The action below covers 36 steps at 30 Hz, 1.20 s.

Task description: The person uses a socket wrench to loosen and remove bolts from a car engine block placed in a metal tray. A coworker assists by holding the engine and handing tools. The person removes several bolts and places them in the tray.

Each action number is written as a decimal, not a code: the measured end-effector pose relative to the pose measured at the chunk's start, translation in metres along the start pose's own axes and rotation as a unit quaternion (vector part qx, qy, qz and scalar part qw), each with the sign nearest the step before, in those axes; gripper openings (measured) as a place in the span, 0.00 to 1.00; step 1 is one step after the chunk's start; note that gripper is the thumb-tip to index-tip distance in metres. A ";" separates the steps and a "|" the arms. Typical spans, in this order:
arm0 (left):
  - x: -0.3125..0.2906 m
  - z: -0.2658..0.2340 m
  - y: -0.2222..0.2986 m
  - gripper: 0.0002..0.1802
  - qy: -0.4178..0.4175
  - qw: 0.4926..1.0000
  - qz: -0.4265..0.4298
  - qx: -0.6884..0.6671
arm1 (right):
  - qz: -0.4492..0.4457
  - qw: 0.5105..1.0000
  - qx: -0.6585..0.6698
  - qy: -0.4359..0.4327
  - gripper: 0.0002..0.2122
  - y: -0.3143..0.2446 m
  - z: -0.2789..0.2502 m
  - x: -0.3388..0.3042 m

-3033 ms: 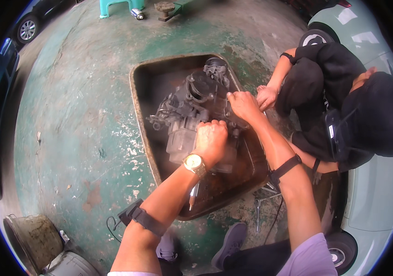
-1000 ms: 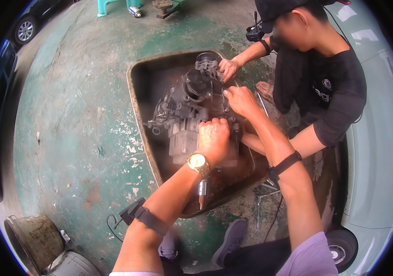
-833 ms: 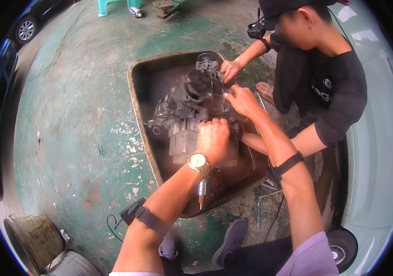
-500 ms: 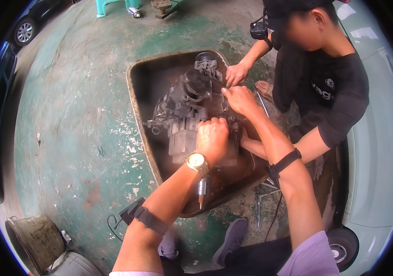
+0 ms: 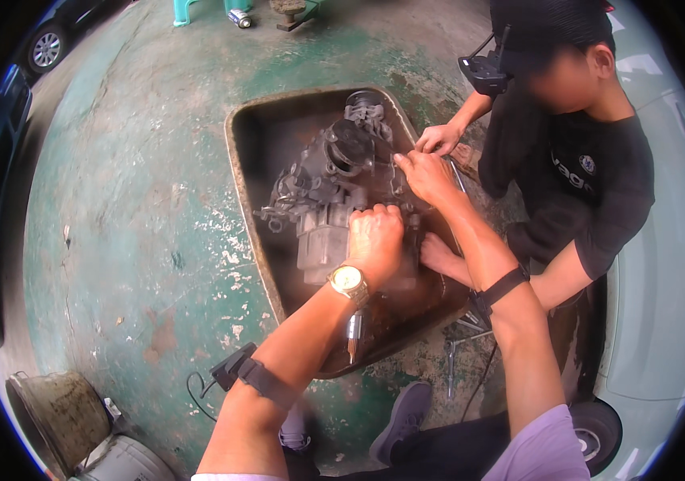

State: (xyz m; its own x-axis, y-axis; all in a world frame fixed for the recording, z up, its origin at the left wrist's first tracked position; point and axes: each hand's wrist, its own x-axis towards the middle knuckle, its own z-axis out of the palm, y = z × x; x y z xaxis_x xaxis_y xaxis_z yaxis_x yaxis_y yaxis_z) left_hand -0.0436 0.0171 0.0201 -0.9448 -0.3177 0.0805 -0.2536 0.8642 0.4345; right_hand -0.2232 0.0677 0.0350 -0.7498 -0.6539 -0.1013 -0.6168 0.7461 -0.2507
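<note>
The greasy grey engine block (image 5: 334,192) sat in a rusty metal tray (image 5: 246,200) on the green-painted concrete floor (image 5: 134,208), right under both of the person's hands. The left hand (image 5: 374,240) was balled into a fist on the near end of the block — knuckles up, gold wristwatch (image 5: 348,280) just behind it — though I couldn't tell what, if anything, was inside the fist. The right hand (image 5: 424,175) was further out, fingers curled and pressed on the block's far right edge, gripping nothing I could make out. Just beyond that hand, a co-worker's hand (image 5: 439,138) rested on the tray rim — the co-worker's other hand (image 5: 439,255) was low beside the block, between the person's forearms. Some metal tools (image 5: 459,353) lay on the floor below the right forearm, and a dirty bucket (image 5: 54,417) stood well off to the left.
</note>
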 end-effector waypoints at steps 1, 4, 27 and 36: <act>-0.001 0.000 -0.001 0.15 0.005 1.000 -0.001 -0.007 | 0.007 1.000 0.009 -0.003 0.14 0.001 -0.001 -0.001; -0.001 0.003 0.000 0.14 0.000 1.000 -0.002 -0.013 | -0.100 0.993 0.058 0.020 0.14 0.003 0.000 -0.003; 0.004 0.013 -0.003 0.11 0.007 1.000 -0.003 -0.007 | -0.227 0.973 0.039 0.005 0.08 0.003 0.001 -0.044; 0.007 0.011 0.000 0.12 -0.022 1.000 -0.011 0.000 | -0.146 0.989 0.006 -0.021 0.12 -0.009 -0.011 -0.049</act>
State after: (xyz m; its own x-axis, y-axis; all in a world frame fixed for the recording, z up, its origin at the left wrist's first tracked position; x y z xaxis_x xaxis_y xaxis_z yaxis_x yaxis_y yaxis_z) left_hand -0.0520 0.0190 0.0106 -0.9473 -0.3187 0.0318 -0.2738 0.8574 0.4357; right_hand -0.1839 0.0944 0.0530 -0.5296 -0.8459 -0.0633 -0.8021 0.5237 -0.2871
